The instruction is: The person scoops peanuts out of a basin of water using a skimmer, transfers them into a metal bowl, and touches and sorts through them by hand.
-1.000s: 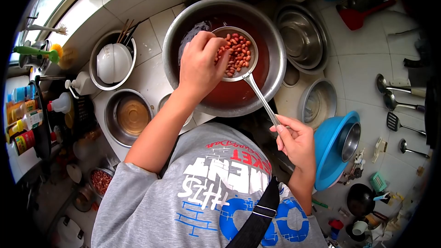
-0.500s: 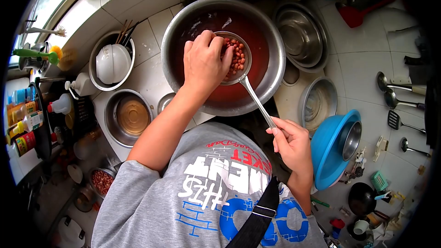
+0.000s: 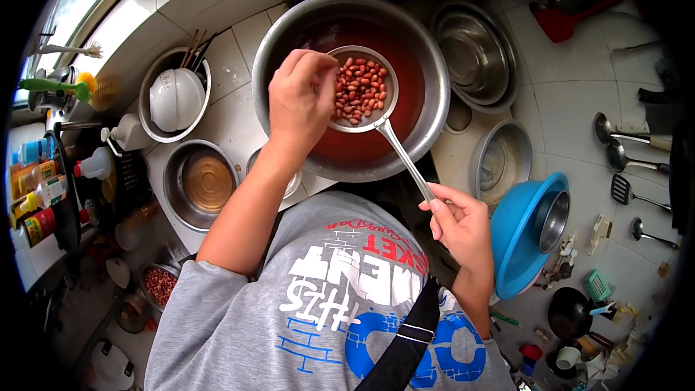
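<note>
My right hand grips the long metal handle of a strainer. The strainer's round bowl, tilted slightly, carries red-skinned peanuts over a large metal basin of dark red liquid. At the left side of the strainer's bowl, my left hand is raised with its fingers bent together toward the thumb. Whatever lies between those fingertips, if anything, is hidden.
Left of the basin stand a pot holding white bowls and a metal pot. On the right are nested metal basins, another metal bowl and a blue basin. Ladles hang on the tiled wall.
My left hand has drawn back leftward from over the strainer, its fingers closing together. More peanuts now show. The right hand keeps its hold on the handle.
</note>
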`<state>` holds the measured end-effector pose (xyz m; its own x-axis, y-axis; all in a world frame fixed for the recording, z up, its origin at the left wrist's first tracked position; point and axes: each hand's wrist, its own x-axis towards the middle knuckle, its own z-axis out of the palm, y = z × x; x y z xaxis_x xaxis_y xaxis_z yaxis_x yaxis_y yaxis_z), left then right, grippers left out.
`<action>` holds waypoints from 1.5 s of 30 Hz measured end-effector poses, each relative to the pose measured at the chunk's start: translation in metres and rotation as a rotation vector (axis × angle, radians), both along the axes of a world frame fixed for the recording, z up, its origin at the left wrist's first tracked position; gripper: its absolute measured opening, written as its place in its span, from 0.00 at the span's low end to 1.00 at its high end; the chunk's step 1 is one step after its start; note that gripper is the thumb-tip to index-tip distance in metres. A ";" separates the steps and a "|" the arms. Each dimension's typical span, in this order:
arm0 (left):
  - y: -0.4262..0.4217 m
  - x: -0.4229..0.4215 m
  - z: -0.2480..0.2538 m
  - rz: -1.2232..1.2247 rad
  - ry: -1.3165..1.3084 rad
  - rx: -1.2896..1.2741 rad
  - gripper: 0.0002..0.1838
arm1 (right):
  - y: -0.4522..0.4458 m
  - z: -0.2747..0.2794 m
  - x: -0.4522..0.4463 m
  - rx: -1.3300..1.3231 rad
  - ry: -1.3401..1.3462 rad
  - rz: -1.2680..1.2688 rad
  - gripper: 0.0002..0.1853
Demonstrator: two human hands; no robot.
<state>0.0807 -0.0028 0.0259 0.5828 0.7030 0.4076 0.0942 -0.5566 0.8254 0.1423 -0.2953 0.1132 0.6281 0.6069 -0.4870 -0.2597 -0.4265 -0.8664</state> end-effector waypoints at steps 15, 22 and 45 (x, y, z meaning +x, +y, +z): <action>0.000 -0.016 -0.009 -0.119 0.052 0.078 0.06 | -0.003 -0.004 0.004 0.035 0.055 -0.056 0.17; 0.006 -0.029 -0.008 -0.125 0.119 0.071 0.05 | 0.002 0.000 -0.002 0.016 0.018 -0.057 0.16; -0.036 -0.015 -0.017 -0.223 0.267 0.243 0.08 | -0.010 -0.008 -0.034 0.017 -0.108 -0.049 0.16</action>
<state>0.0655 -0.0384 0.0093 0.8174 0.4496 0.3601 0.1419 -0.7630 0.6306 0.1085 -0.3049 0.1051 0.7056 0.5818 -0.4044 -0.1843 -0.4004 -0.8976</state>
